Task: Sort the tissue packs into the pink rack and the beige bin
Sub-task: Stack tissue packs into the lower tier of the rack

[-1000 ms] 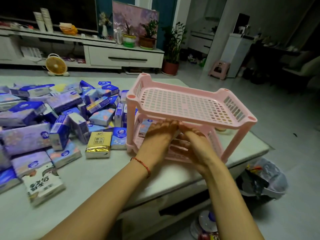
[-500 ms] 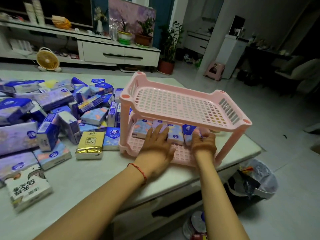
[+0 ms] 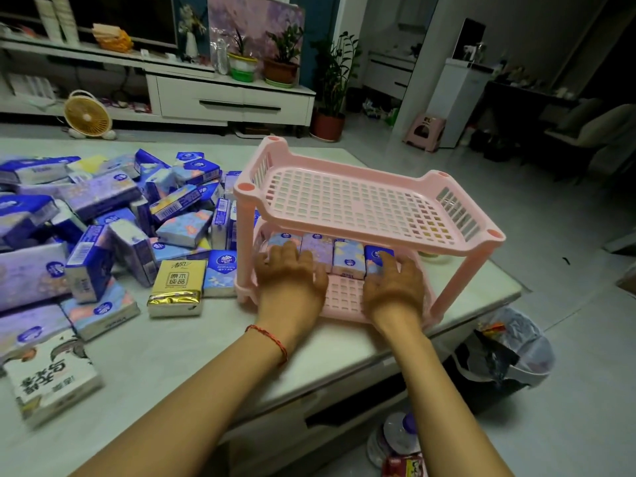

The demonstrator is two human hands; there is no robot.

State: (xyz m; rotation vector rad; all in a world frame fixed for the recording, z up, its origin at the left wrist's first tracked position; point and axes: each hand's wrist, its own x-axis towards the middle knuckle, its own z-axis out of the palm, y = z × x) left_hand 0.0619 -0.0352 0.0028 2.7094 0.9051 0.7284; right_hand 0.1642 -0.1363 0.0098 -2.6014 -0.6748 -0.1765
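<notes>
A pink two-tier rack [image 3: 364, 204] stands on the pale table near its right end. Several small tissue packs [image 3: 348, 258] sit in a row on its lower shelf; the top shelf holds nothing. My left hand [image 3: 289, 280] lies flat on the lower shelf with its fingers touching the leftmost pack. My right hand [image 3: 392, 284] rests against the dark blue pack [image 3: 377, 258] at the right end of the row. A large heap of blue and purple tissue packs [image 3: 103, 215] covers the table's left side. No beige bin is in view.
A gold pack [image 3: 175, 287] and a white pack [image 3: 51, 380] lie near the front of the table [image 3: 192, 346]. A lined waste bin [image 3: 509, 349] sits on the floor right of the table. A TV cabinet, a small fan [image 3: 87, 115] and potted plants stand behind.
Both hands have drawn back from deep under the top shelf toward the shelf's front, leaving the row of packs visible behind the fingers. The view has shifted slightly.
</notes>
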